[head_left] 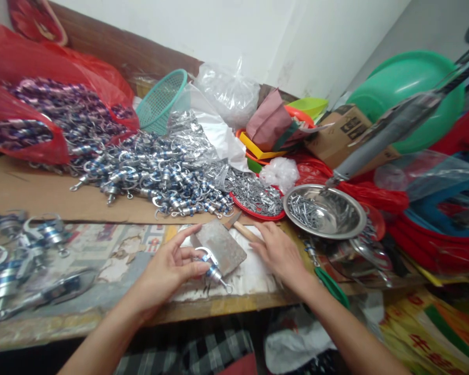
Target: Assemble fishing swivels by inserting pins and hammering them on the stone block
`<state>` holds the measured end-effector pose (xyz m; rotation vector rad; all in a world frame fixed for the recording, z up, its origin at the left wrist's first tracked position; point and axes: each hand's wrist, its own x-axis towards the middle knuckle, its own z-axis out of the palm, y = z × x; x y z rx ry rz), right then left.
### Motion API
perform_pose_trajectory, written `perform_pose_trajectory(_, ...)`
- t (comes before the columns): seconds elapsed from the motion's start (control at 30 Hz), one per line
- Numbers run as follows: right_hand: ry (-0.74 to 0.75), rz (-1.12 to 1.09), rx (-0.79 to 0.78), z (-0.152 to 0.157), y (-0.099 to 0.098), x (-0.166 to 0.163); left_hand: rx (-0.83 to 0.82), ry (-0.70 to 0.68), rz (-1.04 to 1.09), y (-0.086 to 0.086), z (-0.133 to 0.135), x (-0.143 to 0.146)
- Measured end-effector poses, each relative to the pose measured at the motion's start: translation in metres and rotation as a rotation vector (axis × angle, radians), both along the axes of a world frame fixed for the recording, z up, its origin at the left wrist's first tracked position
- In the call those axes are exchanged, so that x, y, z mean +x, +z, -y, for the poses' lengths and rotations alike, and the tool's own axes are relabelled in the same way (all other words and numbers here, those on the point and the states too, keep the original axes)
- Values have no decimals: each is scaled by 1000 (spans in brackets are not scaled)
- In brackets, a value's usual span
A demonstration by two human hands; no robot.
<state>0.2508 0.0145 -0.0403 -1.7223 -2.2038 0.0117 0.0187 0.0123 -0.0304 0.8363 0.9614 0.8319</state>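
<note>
Over the cleaver (224,249), left hand (172,268) pinches a clasp (213,268); right hand (279,252) rests open.

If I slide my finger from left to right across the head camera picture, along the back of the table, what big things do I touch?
Red plastic bags of metal clips → teal mesh basket → clear crinkled plastic bag → brown cardboard box → big green plastic basin.

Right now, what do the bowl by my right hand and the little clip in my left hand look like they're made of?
The bowl looks like polished steel: mirror-bright with sharp reflections. The clip in the left hand seems shiny plated metal with a blue band, possibly plastic or paint; too small to be sure.
</note>
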Motion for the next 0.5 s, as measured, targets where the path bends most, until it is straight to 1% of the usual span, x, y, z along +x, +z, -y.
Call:
perform_pose_trajectory(0.07, -80, -6, -198, -6, -6, 15, -9, 7, -3, 1, 1, 0)
perform_pose_trajectory(0.1, -91, -50, -248, -7, -7, 19, -13, 12, -4, 1, 1, 0)
perform_pose_trajectory(0.13, -102, -110, -259, -6, -6, 22, -16, 15, -4, 1, 1, 0)
perform_pose_trajectory(0.17, -110, -177, -240, -3, -2, 22, -16, 17, -2, 1, 1, 0)
perform_pose_trajectory(0.23, -89, -300, -162, 8, 12, 19, -10, 15, 3, 1, 1, 0)
perform_pose_trajectory(0.3, -26, -378, -29, 23, 30, 13, 2, 9, 8, -1, 0, 0)
perform_pose_trajectory(0.37, 59, -386, 168, 37, 44, 6, 15, 13, 5, -3, -1, 0)
perform_pose_trajectory(0.4, 109, -369, 258, 44, 49, 2, 20, 15, 2, -3, -1, -1)
perform_pose_trajectory(0.43, 163, -335, 307, 49, 50, -1, 25, 19, 0, -4, -1, -1)
perform_pose_trajectory(0.47, 218, -289, 296, 54, 50, -4, 29, 21, 1, -4, 0, -1)
perform_pose_trajectory(0.5, 264, -238, 238, 58, 48, -6, 30, 22, 4, -4, 0, -1)
